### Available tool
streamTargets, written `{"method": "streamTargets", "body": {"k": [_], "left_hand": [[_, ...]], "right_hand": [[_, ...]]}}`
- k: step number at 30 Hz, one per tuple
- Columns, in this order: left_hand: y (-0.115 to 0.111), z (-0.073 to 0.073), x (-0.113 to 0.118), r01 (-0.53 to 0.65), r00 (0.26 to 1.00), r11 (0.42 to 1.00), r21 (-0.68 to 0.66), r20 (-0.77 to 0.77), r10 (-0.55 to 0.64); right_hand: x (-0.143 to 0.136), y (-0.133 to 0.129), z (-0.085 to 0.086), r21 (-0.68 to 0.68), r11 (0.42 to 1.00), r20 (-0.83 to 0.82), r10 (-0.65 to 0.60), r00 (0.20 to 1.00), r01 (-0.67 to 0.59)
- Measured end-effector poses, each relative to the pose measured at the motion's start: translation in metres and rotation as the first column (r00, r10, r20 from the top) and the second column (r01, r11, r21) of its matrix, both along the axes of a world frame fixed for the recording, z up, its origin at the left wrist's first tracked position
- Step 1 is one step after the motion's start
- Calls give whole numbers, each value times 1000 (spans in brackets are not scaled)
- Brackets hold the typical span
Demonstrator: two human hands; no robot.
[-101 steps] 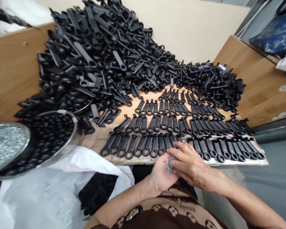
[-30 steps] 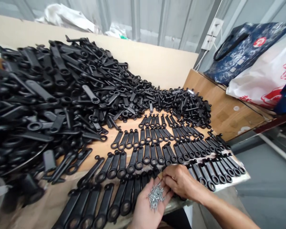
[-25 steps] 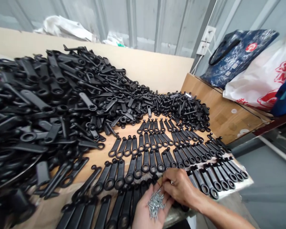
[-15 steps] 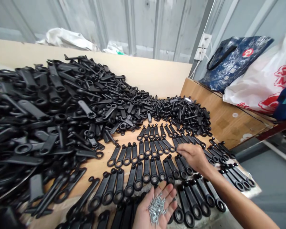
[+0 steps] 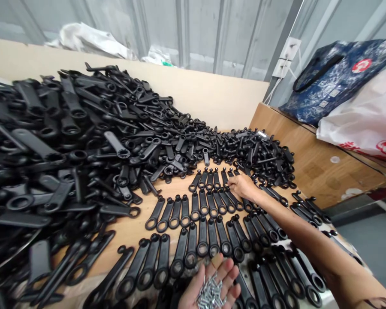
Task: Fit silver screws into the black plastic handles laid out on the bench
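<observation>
My left hand lies palm up at the bottom of the view, its fingers slightly curled under a small heap of silver screws. Farther out, my right hand is over the back rows of black crank-like parts, with thumb and fingertips pinched together near the ball-shaped end of one. Whatever sits between those fingertips is too small to make out. Each part has a ring at one end and a small ball at the other; the rows lie with the rings toward me. My right forearm covers some of them.
A large loose pile of the same black parts fills the left and back of the wooden table. Behind stands a pale board. At right a wooden box bears a blue bag and a white plastic bag.
My right hand has moved away from me and slightly left, from a nearer row to one farther back. My left hand stays low with the screws. The camera view has shifted a little.
</observation>
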State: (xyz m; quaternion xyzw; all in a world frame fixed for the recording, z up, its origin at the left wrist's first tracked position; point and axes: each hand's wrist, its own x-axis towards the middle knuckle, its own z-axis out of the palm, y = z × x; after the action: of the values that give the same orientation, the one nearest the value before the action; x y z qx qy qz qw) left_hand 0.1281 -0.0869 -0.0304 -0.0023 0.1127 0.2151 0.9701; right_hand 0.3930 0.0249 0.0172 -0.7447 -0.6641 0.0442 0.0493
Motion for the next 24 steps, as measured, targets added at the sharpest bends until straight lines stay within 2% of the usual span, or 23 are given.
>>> {"method": "streamTargets", "body": {"k": [7, 16, 24], "left_hand": [[-1, -1, -3, -16, 999, 1000, 20, 29, 16], [0, 1, -5, -15, 1000, 1000, -2, 2, 15], [-2, 1, -5, -31, 1000, 998, -52, 0, 31]], "right_hand": [[-3, 6, 1, -81, 996, 69, 44, 997, -39], [-13, 7, 19, -200, 976, 164, 123, 979, -89], [-11, 9, 12, -265, 963, 209, 104, 972, -46]]}}
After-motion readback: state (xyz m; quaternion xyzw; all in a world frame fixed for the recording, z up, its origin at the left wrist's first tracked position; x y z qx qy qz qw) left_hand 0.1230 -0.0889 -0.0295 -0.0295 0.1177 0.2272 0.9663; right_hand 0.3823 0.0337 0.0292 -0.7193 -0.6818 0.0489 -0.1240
